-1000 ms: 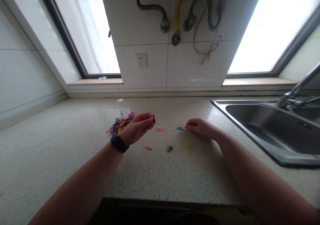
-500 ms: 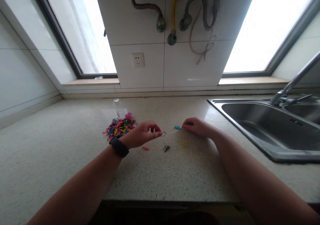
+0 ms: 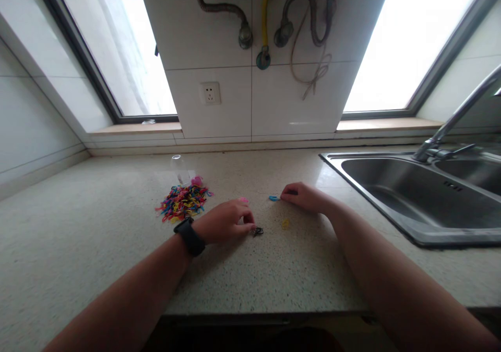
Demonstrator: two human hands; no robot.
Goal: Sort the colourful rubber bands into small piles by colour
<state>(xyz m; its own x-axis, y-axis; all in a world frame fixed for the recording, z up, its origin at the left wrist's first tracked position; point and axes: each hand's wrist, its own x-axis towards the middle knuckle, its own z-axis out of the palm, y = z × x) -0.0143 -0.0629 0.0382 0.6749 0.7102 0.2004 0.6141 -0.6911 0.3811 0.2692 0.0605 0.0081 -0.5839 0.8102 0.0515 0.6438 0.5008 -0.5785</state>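
My left hand [image 3: 225,222], with a black watch on the wrist, rests low on the speckled counter [image 3: 97,247], fingers pinched beside small black elastic bands [image 3: 257,231]. My right hand [image 3: 303,195] lies curled on the counter, its fingertips touching a blue band [image 3: 273,198]. A yellow band [image 3: 285,223] lies between the hands. A pink band [image 3: 243,199] shows just behind my left hand. A heap of coloured bands [image 3: 182,202] sits to the left.
A small clear bottle [image 3: 179,167] lies behind the heap. A steel sink [image 3: 407,185] with a tap [image 3: 450,127] fills the right side. Tiled wall with a socket and hoses stands behind; windows flank it. The counter's front edge is near me.
My left hand came down from mid-air to the counter, bringing a black band down to the other black band. My right hand stayed by the blue band.
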